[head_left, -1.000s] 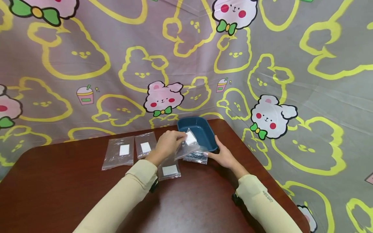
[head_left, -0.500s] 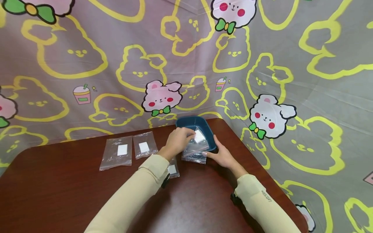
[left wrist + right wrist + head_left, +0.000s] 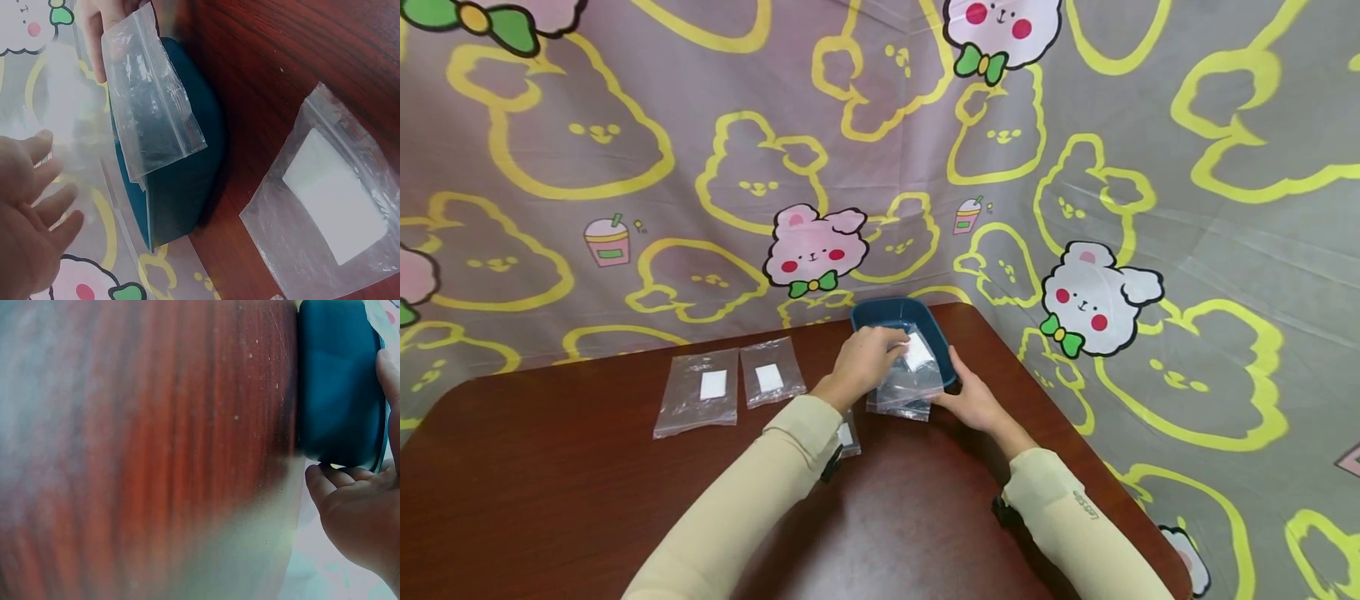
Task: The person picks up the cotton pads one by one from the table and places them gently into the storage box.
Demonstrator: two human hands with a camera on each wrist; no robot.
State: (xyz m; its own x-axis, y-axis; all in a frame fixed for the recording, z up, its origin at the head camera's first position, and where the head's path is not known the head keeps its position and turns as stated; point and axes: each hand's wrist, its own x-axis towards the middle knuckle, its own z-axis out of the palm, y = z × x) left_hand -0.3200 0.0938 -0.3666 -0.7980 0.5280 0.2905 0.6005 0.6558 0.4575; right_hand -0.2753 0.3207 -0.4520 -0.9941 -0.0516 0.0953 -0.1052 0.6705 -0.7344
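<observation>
In the head view my left hand (image 3: 867, 360) hovers over a blue plastic bin (image 3: 887, 310), its fingertips close to a white rectangular piece in a clear zip bag (image 3: 913, 379). This bag lies partly in the bin and drapes over the front rim, overlapping another zip bag (image 3: 912, 412). Seen from the left wrist, the left fingers (image 3: 59, 215) are spread apart beside the bin. My right hand (image 3: 973, 400) grips the bin's near right corner, thumb in front and fingers along the side. The right wrist view shows those fingers (image 3: 322, 484) against the bin wall.
Two zip bags with white pieces lie flat at left, the larger bag (image 3: 700, 408) and a smaller bag (image 3: 769, 354). Another bag (image 3: 848, 437) is partly hidden under the left forearm. A patterned curtain (image 3: 700, 150) stands behind the brown table (image 3: 550, 475).
My left hand has moved right with the zip bag, which now lies over the bin's front rim, and its fingers have loosened. The right hand has stayed at the bin's corner.
</observation>
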